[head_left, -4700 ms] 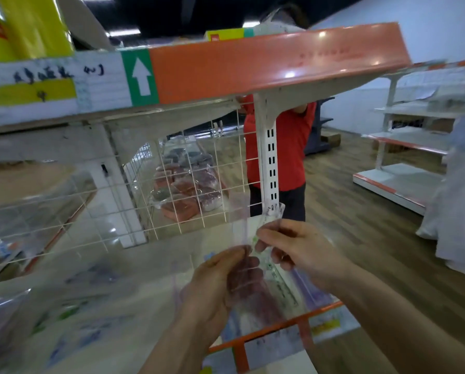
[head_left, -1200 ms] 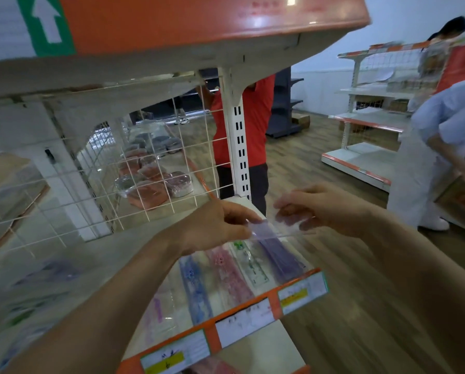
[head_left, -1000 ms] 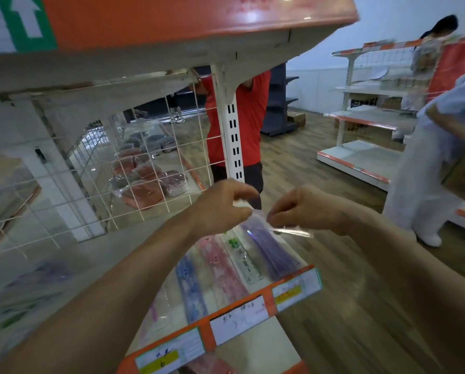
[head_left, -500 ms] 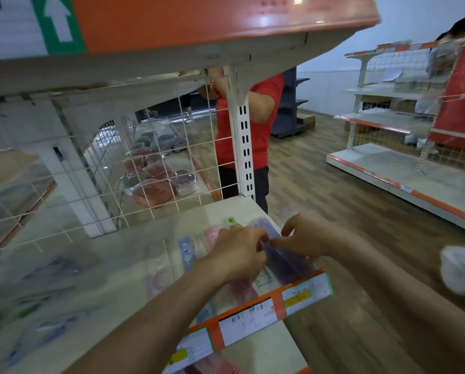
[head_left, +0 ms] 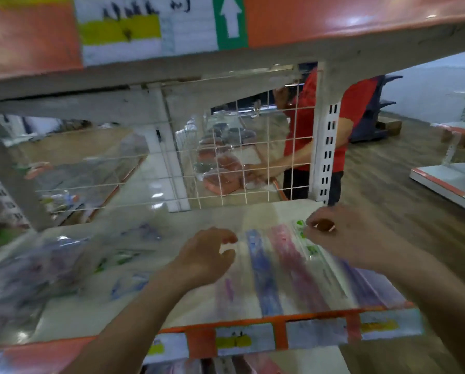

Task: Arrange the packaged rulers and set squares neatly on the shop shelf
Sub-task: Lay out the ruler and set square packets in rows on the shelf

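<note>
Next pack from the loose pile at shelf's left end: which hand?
Left. The left hand is empty and nearer the heap of clear plastic-wrapped packs; the right hand is at the green-printed clear ruler pack.

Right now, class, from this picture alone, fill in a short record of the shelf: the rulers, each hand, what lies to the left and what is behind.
Rulers: packaged, side by side on the shelf: blue ruler, pink ruler, green ruler, purple ruler
Left hand: above the shelf, left of the blue ruler, fingers loosely curled, holds nothing
Right hand: over the green ruler's far end; grip unclear from blur
Left side: loose packages, blurred
Behind: wire grid, person in a red shirt
</note>
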{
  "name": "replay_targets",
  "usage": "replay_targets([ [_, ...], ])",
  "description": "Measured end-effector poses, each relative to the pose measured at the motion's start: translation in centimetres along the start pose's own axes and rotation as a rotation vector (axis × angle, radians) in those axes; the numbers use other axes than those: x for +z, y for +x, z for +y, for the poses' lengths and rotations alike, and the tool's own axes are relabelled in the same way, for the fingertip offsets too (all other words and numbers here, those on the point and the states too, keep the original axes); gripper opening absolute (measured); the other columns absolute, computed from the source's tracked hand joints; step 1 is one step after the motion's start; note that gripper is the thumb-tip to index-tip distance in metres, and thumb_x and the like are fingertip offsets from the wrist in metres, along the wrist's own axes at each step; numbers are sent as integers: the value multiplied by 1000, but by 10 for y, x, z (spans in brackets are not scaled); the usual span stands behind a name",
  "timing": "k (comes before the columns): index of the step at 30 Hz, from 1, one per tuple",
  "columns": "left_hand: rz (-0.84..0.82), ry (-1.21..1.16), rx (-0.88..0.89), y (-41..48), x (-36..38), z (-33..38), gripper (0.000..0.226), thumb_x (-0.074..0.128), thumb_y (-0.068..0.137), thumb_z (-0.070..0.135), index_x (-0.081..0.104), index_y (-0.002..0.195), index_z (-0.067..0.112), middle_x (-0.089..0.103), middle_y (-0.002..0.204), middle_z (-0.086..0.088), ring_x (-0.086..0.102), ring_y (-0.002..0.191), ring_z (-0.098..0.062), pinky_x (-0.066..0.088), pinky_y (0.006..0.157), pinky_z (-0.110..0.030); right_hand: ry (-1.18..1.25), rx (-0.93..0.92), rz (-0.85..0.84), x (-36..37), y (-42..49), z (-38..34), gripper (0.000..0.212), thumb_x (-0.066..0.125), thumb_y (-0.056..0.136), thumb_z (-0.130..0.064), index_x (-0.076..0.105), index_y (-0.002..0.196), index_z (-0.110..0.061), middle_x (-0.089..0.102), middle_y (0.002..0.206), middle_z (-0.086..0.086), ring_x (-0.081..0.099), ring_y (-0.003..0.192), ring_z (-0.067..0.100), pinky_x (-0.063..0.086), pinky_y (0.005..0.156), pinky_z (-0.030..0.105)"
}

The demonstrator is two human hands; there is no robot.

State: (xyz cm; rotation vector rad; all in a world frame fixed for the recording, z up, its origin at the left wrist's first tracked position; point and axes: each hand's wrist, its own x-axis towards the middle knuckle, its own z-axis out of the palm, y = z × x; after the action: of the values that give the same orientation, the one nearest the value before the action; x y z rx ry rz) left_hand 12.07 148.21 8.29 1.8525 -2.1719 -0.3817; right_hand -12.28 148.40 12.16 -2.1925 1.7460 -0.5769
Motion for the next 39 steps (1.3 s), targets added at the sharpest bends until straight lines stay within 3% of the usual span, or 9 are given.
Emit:
replay_targets([
  [4,41,-78,-100,-33,-5,-22,35,49,95,31,52,129,28,50,132,10,44,124,-8,30,100,-18,6,-147,-140,30,7,-50,24,48,93,-43,67,89,-27,66,84,-8,61,79,10,48,72,27],
  [9,98,-103,-270,-58,-16,-55,33,52,93,29,57,126,26,53,129,7,49,118,-11,36,99,-21,4,-242,-212,62,21,-81,18,52,89,-47,65,93,-35,63,95,-17,58,90,7,49,84,32],
  [19,194,-6,-486,-105,-47,-141,35,52,93,24,58,128,20,56,132,0,53,120,-20,41,102,-32,-62,-422,-322,131,54,-164,19,49,92,-29,65,87,-20,64,93,0,61,93,23,49,74,33],
  [22,167,37,-459,-97,-55,-170,35,48,94,24,58,127,18,55,134,-4,54,119,-23,43,100,-34,-121,-365,-249,159,81,-188,22,40,96,-22,50,77,-16,52,86,6,60,95,30,35,67,27],
  [25,85,140,-329,-75,-61,-188,36,41,97,25,55,129,19,52,137,-3,52,122,-23,40,102,-29,-142,-251,-224,186,99,-211,26,36,96,-10,55,112,-2,57,114,16,56,110,31,39,79,27],
  [28,-39,215,-210,-49,-66,-193,37,41,97,22,52,132,16,52,135,-6,49,123,-25,39,102,-32,-163,-229,-293,206,112,-221,38,38,96,-9,51,131,-9,49,135,11,50,122,27,39,97,29],
  [32,-15,266,-130,-12,-72,-210,36,52,90,20,56,125,10,56,125,-11,54,117,-29,43,96,-34,-204,-167,-284,205,122,-223,35,40,101,-24,56,129,-11,55,131,11,53,119,26,41,97,32],
  [35,-27,270,-162,15,-75,-219,36,54,87,18,53,122,9,53,122,-13,53,113,-31,45,92,-38,-238,-178,-291,204,127,-221,36,42,99,-20,52,135,-19,49,138,6,46,128,23,31,107,30],
  [39,-68,295,-149,45,-74,-223,35,52,86,13,49,121,9,54,123,-14,53,114,-32,45,90,-37,-159,-176,-263,205,143,-215,31,52,94,-22,61,123,-17,58,126,3,53,120,21,37,107,31],
])
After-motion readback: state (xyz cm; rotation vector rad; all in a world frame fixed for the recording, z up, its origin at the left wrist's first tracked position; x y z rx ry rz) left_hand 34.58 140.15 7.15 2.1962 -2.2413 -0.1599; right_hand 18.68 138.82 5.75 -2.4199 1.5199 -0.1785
